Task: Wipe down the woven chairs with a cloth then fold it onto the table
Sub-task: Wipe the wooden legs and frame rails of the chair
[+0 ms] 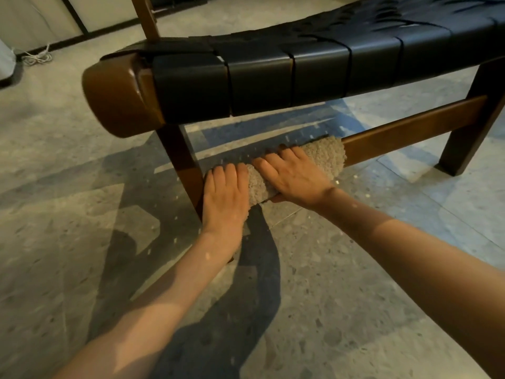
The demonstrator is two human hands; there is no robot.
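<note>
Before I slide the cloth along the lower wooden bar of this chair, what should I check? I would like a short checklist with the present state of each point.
1. The grey fluffy cloth lies wrapped over the brown wooden crossbar: ok.
2. The right hand grips the cloth, thumb underneath: ok.
3. The left hand holds the cloth's other end, beside the brown front leg: ok.
4. The bar to the right of the cloth is bare, with nothing in the way: ok.
5. The cloth reaches the bar's underside: cannot tell.
6. The black woven seat is already wiped: cannot tell.

Speckled grey floor (82, 192) bearing the woven chair (259, 77), a white cord (37, 58) loose at far left.
</note>
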